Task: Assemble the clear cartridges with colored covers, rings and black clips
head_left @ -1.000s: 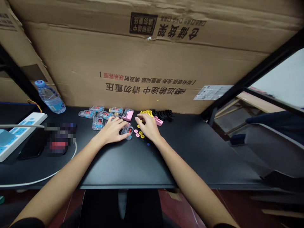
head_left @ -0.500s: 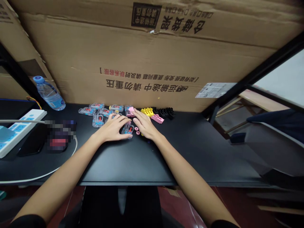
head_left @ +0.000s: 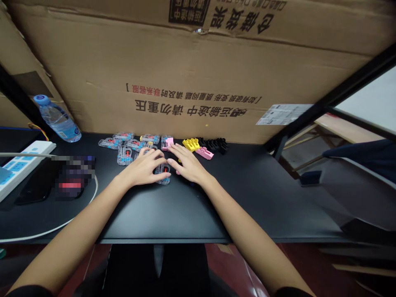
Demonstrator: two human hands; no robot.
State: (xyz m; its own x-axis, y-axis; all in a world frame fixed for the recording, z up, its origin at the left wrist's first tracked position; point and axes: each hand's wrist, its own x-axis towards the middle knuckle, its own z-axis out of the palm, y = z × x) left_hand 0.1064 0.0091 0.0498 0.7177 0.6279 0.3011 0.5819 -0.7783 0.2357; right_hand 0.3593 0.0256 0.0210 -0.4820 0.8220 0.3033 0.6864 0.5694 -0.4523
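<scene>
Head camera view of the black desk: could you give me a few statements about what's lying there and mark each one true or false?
1. The left hand touches a small clear plastic case with red and blue parts inside. True.
2. The right hand holds the yellow toothed plastic piece. False: the hand lies spread and holds nothing, and the piece lies on the black table beyond its fingertips.
3. The clear plastic water bottle with a blue cap is at the far left, by the brown cardboard box. True.
4. The white power strip lies to the right of both hands. False: it lies far to their left.
</scene>
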